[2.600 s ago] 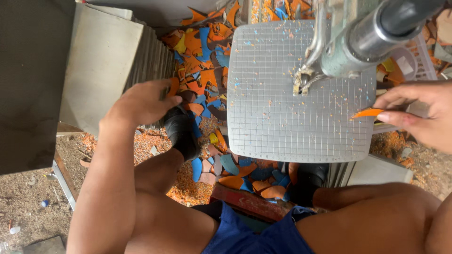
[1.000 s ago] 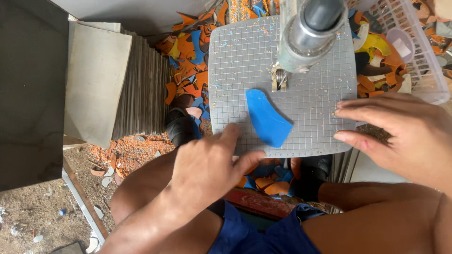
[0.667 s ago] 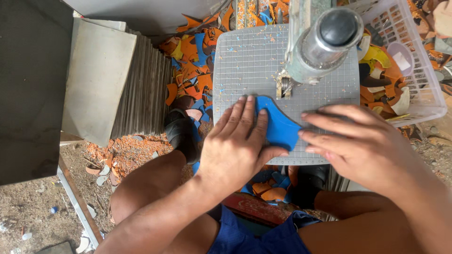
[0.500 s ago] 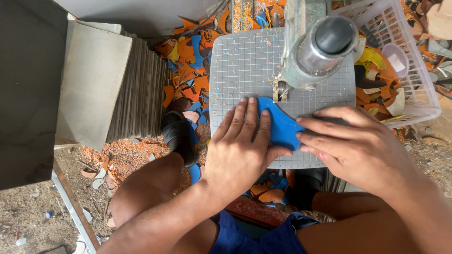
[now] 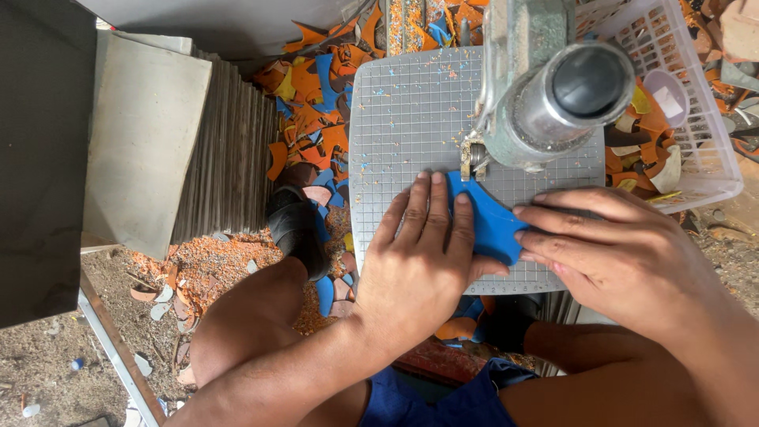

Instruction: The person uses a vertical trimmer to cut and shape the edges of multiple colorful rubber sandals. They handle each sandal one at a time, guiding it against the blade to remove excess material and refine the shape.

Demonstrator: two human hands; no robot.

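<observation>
A curved blue sheet piece (image 5: 492, 224) lies flat on the grey gridded work plate (image 5: 399, 119). My left hand (image 5: 419, 265) presses its left side with the fingers spread flat. From the right, my right hand (image 5: 621, 253) holds down its right edge with the fingertips. The piece's far tip sits at the small blade or needle (image 5: 472, 158) under the grey-green machine head (image 5: 553, 87), which hides part of the plate.
A white plastic basket (image 5: 696, 150) with orange and pale offcuts stands at the right. Orange and blue scraps (image 5: 316, 95) litter the floor beyond the plate. A stack of grey slabs (image 5: 150, 142) stands at the left. My knees and a black shoe (image 5: 296, 229) are below.
My right hand let go of an orange sliver. A blue piece came onto the plate, and both hands slid it up to the machine's blade and now press it flat.
</observation>
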